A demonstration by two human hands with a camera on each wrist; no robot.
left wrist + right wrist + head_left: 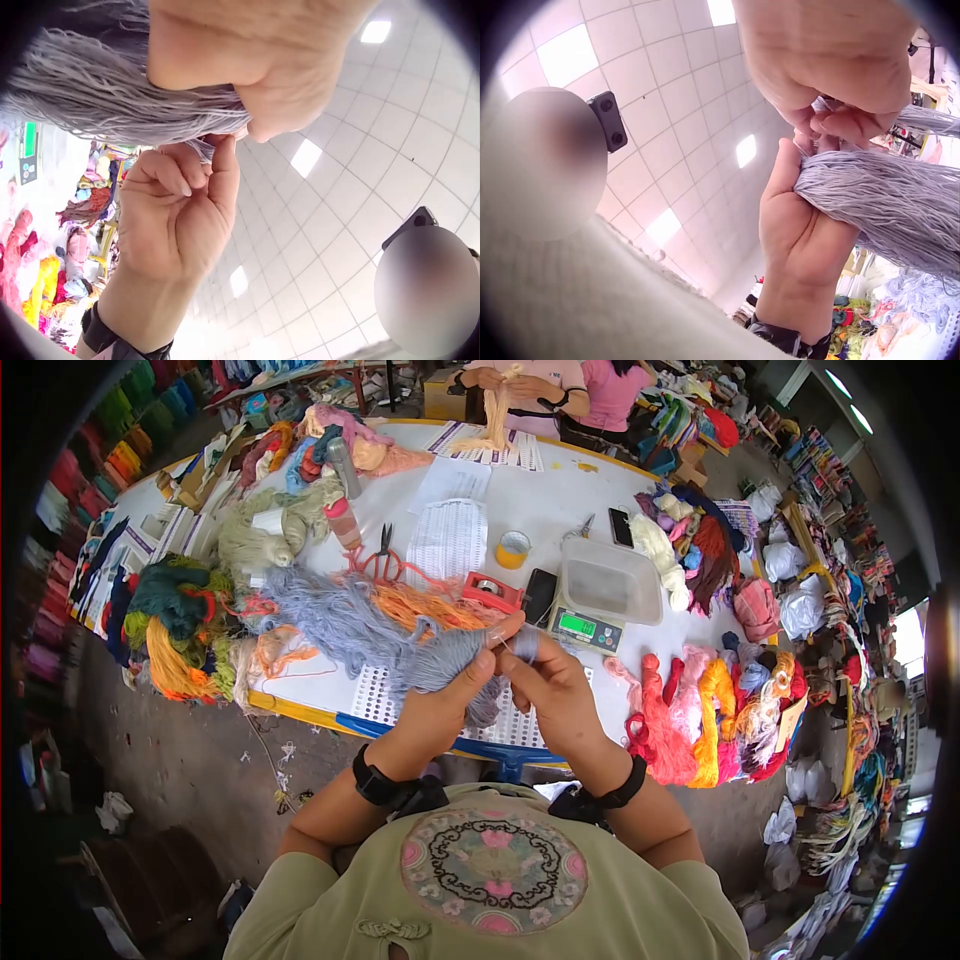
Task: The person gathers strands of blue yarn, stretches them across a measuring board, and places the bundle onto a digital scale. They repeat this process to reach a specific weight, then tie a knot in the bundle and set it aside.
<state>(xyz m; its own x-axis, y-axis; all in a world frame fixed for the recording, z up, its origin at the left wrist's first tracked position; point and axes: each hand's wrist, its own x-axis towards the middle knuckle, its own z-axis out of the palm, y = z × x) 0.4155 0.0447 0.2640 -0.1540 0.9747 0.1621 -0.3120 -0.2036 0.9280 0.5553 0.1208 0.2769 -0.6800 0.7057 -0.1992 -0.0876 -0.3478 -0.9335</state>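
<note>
Pinching at one end of the grey-blue yarn [450, 657], the right hand [562, 695] has thumb and forefinger drawn together on it, while the left hand [440, 705] curls round the same bundle, thumb up along its end. Both hands meet there, the hank trailing off to the left hand's outer side, just above the near edge.

Containers now! Ahead and right of the hands, a clear plastic tub [612, 585] sits by the scale [585, 628], whose display glows green. Straight ahead, a small round cup [513, 550] shows yellow-orange in its lower part. Further off, ahead and left, come a pink-capped bottle [344, 525] and a silver flask [342, 465].

Down to the white, yellow-edged surface [570, 490]: red-handled scissors [385, 555] and printed sheets [447, 540] beyond the hands, orange yarn [405, 603] just past the hank, coloured skeins [715, 710] heaped to the right.

And the room: across the surface, a person in pink [535, 380] holds pale yarn [497, 415]; hanging colours line the far left; overhead, the wrist views catch a tiled ceiling [412, 120] with bright light panels [306, 159].
</note>
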